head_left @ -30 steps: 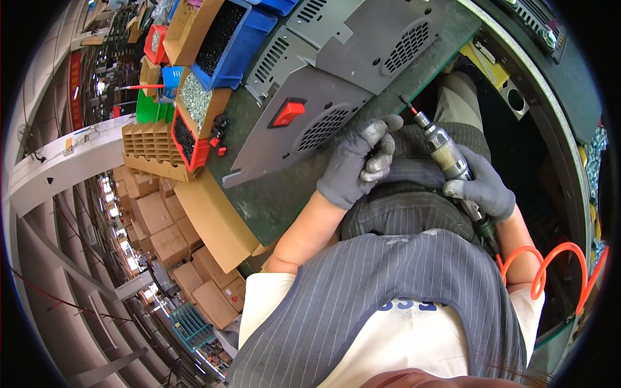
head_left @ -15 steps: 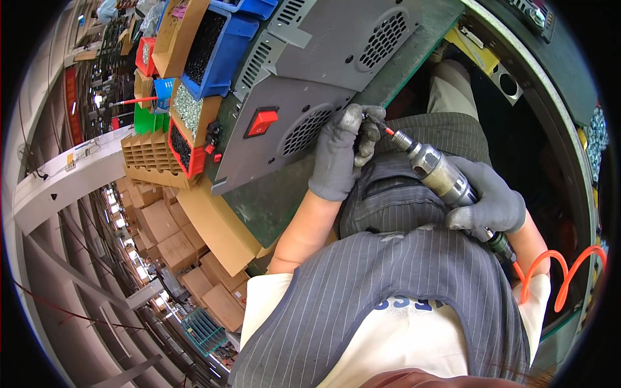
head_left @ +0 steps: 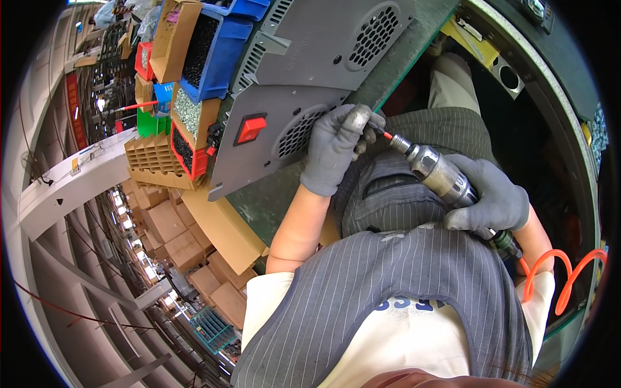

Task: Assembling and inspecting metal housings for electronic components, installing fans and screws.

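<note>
My right hand [head_left: 495,194] is wrapped round a metal air screwdriver [head_left: 435,173], its red-banded bit pointing up and left. An orange coiled hose [head_left: 561,275] runs from the tool's back end. Beside the bit tip, my left hand [head_left: 336,139] is closed, thumb and fingers pinched together. Whatever sits in that pinch is too small and covered to make out. Both hands wear grey gloves. Just beyond the left hand stands a grey metal panel [head_left: 259,161] with a red rocker switch [head_left: 251,129] and a honeycomb vent, partly covered by the left hand.
A second grey vented panel [head_left: 310,58] lies behind the first on the green bench [head_left: 404,58]. To the left are a blue bin [head_left: 223,61] of dark small parts, a red bin [head_left: 184,154], a carton of screws [head_left: 187,113] and a cardboard divider [head_left: 155,155]. Cartons [head_left: 184,249] are stacked farther off.
The bit tip now meets the left fingers more closely. My left hand has shifted slightly left and turned, hiding more of its fingertips. The right hand keeps its grip on the screwdriver.
</note>
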`<state>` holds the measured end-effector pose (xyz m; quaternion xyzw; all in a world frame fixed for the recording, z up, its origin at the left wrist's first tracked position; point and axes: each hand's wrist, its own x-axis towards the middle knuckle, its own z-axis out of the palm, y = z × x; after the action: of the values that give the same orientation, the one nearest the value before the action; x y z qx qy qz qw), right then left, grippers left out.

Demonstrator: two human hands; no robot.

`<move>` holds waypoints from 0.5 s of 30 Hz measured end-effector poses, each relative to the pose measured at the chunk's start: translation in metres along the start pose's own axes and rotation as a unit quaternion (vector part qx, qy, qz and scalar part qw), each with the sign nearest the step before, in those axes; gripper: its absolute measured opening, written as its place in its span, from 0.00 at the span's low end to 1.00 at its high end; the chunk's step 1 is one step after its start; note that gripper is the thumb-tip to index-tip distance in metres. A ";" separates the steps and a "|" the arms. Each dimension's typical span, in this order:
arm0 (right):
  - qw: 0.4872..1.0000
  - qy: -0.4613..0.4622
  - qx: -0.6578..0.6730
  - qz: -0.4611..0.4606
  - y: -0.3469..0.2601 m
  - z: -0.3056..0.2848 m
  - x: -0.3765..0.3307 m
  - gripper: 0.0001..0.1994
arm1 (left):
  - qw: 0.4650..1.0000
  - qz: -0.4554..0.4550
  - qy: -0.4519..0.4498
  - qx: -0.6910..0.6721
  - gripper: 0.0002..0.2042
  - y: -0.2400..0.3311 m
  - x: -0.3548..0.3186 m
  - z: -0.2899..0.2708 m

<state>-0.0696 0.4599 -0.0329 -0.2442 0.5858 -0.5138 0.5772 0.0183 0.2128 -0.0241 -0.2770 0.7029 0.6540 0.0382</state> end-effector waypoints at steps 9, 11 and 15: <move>0.995 0.073 0.041 -0.054 0.010 -0.006 0.008 0.33 | 0.962 0.068 -0.207 0.167 0.23 0.040 -0.021 -0.005; 0.994 0.085 0.029 -0.066 0.012 -0.008 0.014 0.32 | 0.913 0.113 -0.256 0.297 0.15 0.083 -0.041 -0.022; 0.992 0.097 0.013 -0.078 0.013 -0.006 0.022 0.32 | 0.852 0.394 -0.023 0.345 0.25 0.149 -0.055 -0.031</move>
<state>-0.0762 0.4472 -0.0547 -0.2301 0.6114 -0.5862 0.4792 0.0091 0.2007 0.1368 0.0693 0.9324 0.3359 -0.1136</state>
